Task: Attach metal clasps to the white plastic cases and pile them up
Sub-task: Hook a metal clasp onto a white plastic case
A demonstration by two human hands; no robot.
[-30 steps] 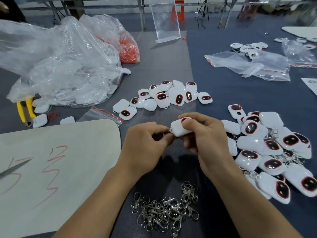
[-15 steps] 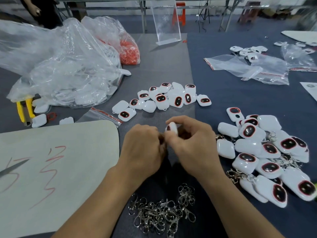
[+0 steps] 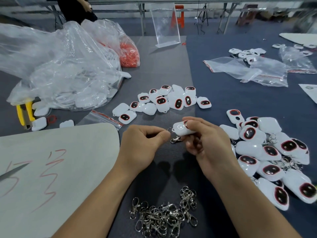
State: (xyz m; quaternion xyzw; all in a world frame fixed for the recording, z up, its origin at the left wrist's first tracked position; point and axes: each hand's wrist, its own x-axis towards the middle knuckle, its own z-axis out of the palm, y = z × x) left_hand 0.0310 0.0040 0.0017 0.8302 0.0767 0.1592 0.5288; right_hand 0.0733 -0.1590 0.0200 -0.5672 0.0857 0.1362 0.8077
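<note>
Head view: we grip a smooth, rounded white case (image 3: 181,129) in our right hand (image 3: 206,145); our left hand (image 3: 143,146) pinches the shiny metal clasp (image 3: 175,139) hanging between them.

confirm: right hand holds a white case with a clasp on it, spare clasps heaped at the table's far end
Not quite. In the head view the spare clasps lie at the near end, closest to the person; the right hand does hold the white case with its clasp.
</note>
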